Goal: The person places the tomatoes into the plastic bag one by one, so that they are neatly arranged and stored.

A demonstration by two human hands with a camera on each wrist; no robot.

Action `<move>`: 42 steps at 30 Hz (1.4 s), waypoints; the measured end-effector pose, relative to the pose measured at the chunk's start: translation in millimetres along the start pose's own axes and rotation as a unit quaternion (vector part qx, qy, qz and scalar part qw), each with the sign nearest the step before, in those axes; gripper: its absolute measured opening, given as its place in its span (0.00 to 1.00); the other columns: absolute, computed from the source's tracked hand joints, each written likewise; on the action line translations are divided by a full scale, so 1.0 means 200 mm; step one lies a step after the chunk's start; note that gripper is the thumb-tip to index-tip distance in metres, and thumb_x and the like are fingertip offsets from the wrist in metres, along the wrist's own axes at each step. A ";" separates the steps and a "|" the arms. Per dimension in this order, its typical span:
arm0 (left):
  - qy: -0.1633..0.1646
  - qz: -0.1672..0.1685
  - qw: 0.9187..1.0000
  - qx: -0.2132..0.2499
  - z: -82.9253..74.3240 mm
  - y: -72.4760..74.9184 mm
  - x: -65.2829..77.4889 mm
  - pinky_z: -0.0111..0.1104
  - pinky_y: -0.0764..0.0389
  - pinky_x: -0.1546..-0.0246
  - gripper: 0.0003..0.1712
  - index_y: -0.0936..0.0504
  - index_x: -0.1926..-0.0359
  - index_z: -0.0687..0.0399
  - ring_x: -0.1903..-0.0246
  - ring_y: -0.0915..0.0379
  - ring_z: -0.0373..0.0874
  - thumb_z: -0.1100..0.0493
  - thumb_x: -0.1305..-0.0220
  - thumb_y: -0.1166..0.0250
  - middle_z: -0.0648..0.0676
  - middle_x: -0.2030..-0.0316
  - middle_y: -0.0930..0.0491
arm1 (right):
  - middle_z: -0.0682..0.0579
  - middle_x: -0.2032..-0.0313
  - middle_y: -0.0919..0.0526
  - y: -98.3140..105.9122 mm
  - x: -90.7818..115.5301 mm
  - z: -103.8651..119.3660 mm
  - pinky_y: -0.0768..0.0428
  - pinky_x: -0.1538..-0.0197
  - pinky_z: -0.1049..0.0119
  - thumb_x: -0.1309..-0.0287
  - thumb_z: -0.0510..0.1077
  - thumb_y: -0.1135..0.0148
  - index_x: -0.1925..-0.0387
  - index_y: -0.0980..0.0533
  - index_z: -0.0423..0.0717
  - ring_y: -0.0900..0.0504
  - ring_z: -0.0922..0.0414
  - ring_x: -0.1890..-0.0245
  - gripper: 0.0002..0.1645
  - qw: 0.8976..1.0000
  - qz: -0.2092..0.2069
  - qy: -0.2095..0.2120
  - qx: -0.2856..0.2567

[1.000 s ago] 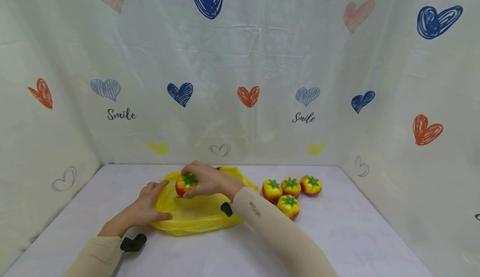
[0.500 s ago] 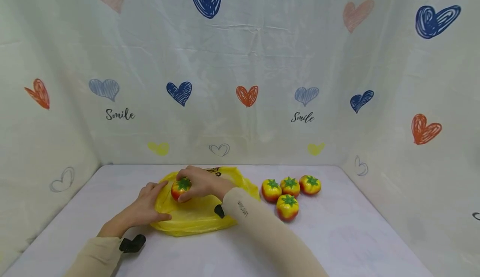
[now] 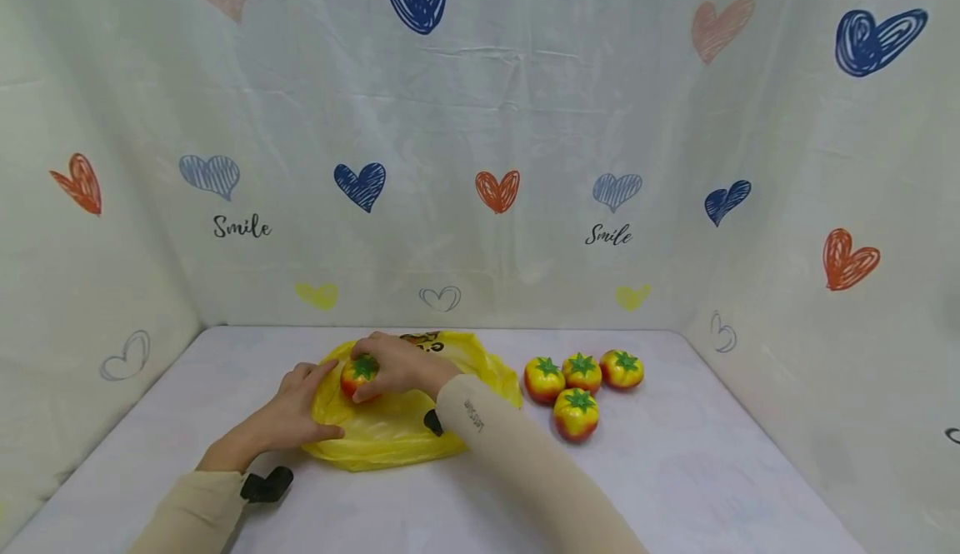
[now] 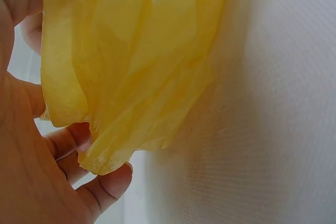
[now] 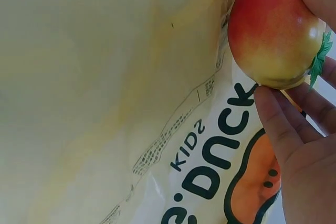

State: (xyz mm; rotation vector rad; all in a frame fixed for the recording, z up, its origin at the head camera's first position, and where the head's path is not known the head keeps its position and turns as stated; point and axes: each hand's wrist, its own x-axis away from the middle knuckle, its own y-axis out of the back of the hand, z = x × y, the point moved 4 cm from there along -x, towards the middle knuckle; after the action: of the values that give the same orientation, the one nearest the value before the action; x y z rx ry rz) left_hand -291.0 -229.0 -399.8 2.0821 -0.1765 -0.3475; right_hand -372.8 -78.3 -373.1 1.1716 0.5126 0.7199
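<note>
My right hand [image 3: 405, 364] grips a red-and-yellow tomato [image 5: 270, 35] with a green star-shaped top, thumb on one side and fingers on the other. It is over the left part of a yellow plastic bag [image 3: 393, 447] on the table. Dark lettering [image 5: 202, 182] and an orange figure show on the bag in the right wrist view. At the bag's left end, my left hand [image 3: 294, 411] rests with thumb and index finger spread and touching it. Some left fingers [image 4: 65, 142] pass behind the bag's edge in the left wrist view; their tips are partly hidden.
Several more tomatoes [image 3: 576, 414] with green tops sit in a loose group right of the bag. A white table [image 3: 705, 471] lies under everything, and a heart-patterned curtain [image 3: 540, 137] rises behind and at both sides.
My right hand has moved left and slightly lower with the tomato, uncovering more of the bag's printed back. The left hand and the other tomatoes have stayed in place.
</note>
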 end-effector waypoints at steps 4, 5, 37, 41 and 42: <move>-0.004 -0.003 1.000 -0.005 0.00 0.00 0.00 0.57 0.32 0.49 0.57 0.41 0.33 0.68 0.49 0.42 0.60 0.48 0.59 0.23 0.65 0.48 0.38 | 0.63 0.50 0.30 -0.01 -0.01 0.01 0.29 0.48 0.73 0.52 0.64 0.31 0.42 0.30 0.63 0.30 0.66 0.56 0.35 1.000 0.002 -0.004 0.008; -0.006 -0.004 1.000 -0.005 0.00 0.00 0.00 0.57 0.32 0.50 0.57 0.41 0.33 0.68 0.49 0.42 0.60 0.48 0.59 0.23 0.65 0.48 0.38 | 0.63 0.50 0.30 -0.02 -0.01 0.01 0.30 0.47 0.73 0.52 0.64 0.31 0.42 0.30 0.63 0.30 0.66 0.55 0.35 1.000 0.002 -0.005 0.009; 0.005 0.003 1.000 -0.001 0.00 0.01 0.01 0.58 0.32 0.49 0.58 0.42 0.33 0.67 0.48 0.42 0.61 0.47 0.60 0.23 0.65 0.48 0.39 | 0.64 0.38 0.33 0.11 0.06 0.07 0.29 0.41 0.64 0.49 0.65 0.34 0.36 0.34 0.67 0.30 0.64 0.44 0.39 1.000 -0.003 -0.021 0.024; 0.011 0.008 1.000 0.001 0.00 0.00 0.01 0.57 0.31 0.49 0.58 0.42 0.32 0.66 0.48 0.42 0.60 0.47 0.60 0.23 0.65 0.48 0.39 | 0.64 0.40 0.32 0.15 0.10 0.08 0.29 0.42 0.64 0.49 0.65 0.35 0.35 0.34 0.65 0.30 0.64 0.46 0.39 1.000 -0.007 -0.010 0.008; 0.012 0.009 1.000 0.002 0.00 0.00 0.01 0.57 0.31 0.49 0.58 0.42 0.32 0.66 0.48 0.42 0.60 0.47 0.59 0.23 0.65 0.47 0.39 | 0.64 0.40 0.31 0.15 0.12 0.08 0.29 0.42 0.65 0.48 0.65 0.35 0.35 0.34 0.65 0.29 0.64 0.47 0.39 1.000 -0.008 -0.005 0.005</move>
State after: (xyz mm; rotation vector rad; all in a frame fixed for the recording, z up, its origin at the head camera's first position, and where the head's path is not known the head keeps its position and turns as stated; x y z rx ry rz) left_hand -288.5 -229.2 -399.3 2.0855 -0.1822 -0.3114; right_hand -353.4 -64.8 -338.8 1.1794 0.5166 0.6982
